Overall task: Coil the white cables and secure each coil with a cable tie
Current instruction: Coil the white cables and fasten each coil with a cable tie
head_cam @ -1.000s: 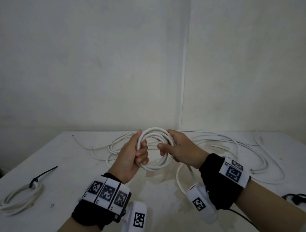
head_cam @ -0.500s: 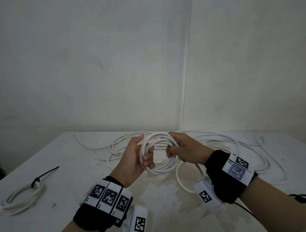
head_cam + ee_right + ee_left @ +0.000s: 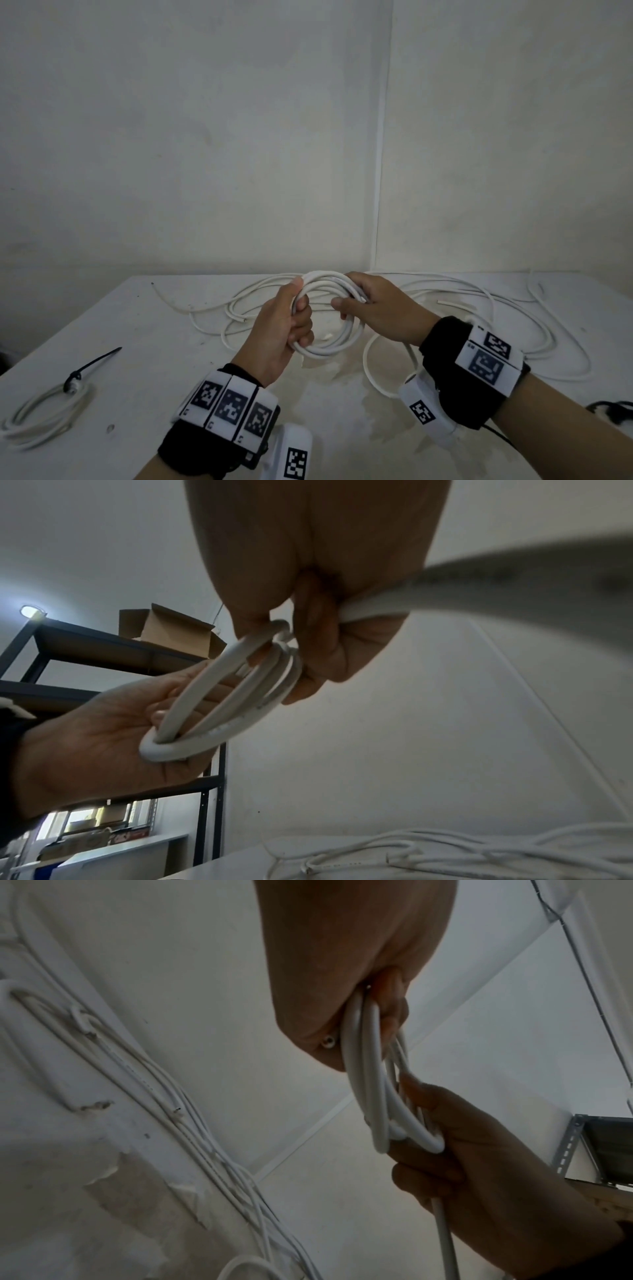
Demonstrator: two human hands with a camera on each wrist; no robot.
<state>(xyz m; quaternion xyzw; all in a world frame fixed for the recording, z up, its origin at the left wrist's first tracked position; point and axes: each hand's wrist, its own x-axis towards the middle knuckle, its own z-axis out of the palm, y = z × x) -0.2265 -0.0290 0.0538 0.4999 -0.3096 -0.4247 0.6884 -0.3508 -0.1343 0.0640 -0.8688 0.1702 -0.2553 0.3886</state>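
Observation:
I hold a small coil of white cable (image 3: pixel 329 347) above the middle of the table. My left hand (image 3: pixel 291 322) grips its left side with fingers curled through the loops (image 3: pixel 363 1053). My right hand (image 3: pixel 370 305) pinches the coil's upper right side (image 3: pixel 274 666), and the cable's free length (image 3: pixel 371 363) trails down from it to the table. A finished white coil (image 3: pixel 41 414) with a black cable tie (image 3: pixel 92 365) lies at the table's left edge.
Loose white cables (image 3: pixel 479 308) sprawl over the back and right of the white table (image 3: pixel 144 342). A black object (image 3: pixel 606 411) sits at the right edge. Walls meet in a corner just behind the table. Metal shelving (image 3: pixel 103 653) stands to the left.
My right hand has brought another turn of cable up over the top of the coil toward the left hand. Both hands stay roughly in place.

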